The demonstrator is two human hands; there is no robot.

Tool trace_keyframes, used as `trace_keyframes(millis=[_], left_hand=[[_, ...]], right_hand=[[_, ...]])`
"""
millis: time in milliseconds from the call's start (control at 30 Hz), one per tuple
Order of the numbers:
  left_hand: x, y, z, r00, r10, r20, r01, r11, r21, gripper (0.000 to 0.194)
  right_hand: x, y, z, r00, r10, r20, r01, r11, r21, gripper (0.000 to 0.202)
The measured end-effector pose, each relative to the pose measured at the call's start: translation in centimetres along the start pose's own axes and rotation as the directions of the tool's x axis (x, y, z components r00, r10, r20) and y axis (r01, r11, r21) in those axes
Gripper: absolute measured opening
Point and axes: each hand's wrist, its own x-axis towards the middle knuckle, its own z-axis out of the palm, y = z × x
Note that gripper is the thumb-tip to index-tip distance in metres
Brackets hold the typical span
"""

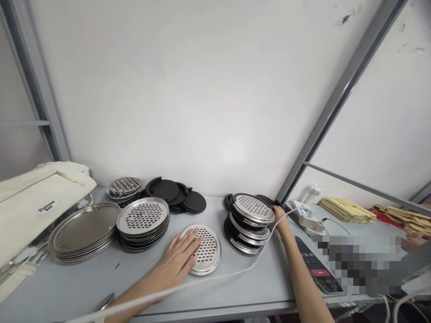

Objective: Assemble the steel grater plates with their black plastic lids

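My left hand [183, 253] lies flat, fingers spread, over the left side of a round metal grater plate [209, 246] on the table. Further right stands a leaning stack of grater plates [254, 208] alternating with black rings. My right hand [279, 212] is at the far right edge of that stack, beside a black disc [264, 198] behind it. Its fingers look bent, but their tips and whatever they hold are hidden. Left of my left hand is another pile of grater plates [143, 217]; several black round holders [178, 195] lie behind it.
Plain round metal trays [85, 229] are piled at left, near a cream bag [43, 197]. A white cable [235, 272] crosses before me. At right are a phone [318, 264], a white power strip [308, 217] and yellowish flat pieces [346, 210]. Another person's hand [415, 240] shows far right.
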Motion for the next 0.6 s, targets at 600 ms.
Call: trace_keyframes(millis=[600], left_hand=[[2.0,2.6,-2.7,0.977,-0.103,-0.188,0.019,0.915,-0.403,0.038]], right_hand=[[1.9,-19.4,-13.4,0.93,-0.351,-0.111,0.367,0.908,0.203,0.017]])
